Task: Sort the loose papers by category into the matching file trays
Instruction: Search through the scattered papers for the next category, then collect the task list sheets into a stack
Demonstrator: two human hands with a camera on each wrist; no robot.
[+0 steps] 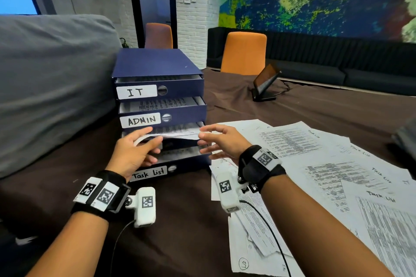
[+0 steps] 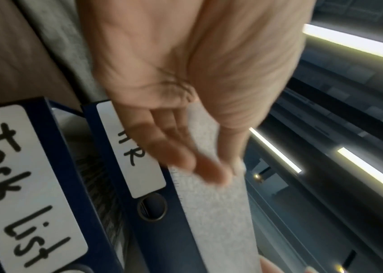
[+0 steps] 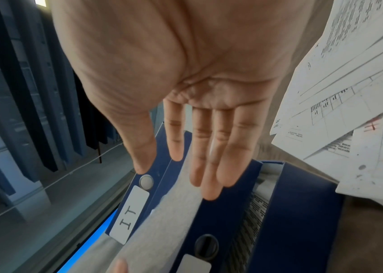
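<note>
left hand (image 1: 132, 150): fingers (image 2: 181, 158) and thumb pinch sheet (image 1: 177, 134) at its 9 o'clock end | right hand (image 1: 221, 141): fingers (image 3: 209, 157) straight, at sheet's 3 o'clock end | sheet: bowed over the HR tray (image 2: 125, 184), third in file trays (image 1: 157, 63) | loose papers (image 1: 315, 164): on table (image 1: 180, 220), 3 o'clock of trays

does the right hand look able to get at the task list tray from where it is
Probably yes. The right hand hovers open just right of the drawer stack, and the Task List tray sits directly below it at the bottom, its front unobstructed on that side. The left hand covers only its left part.
</note>
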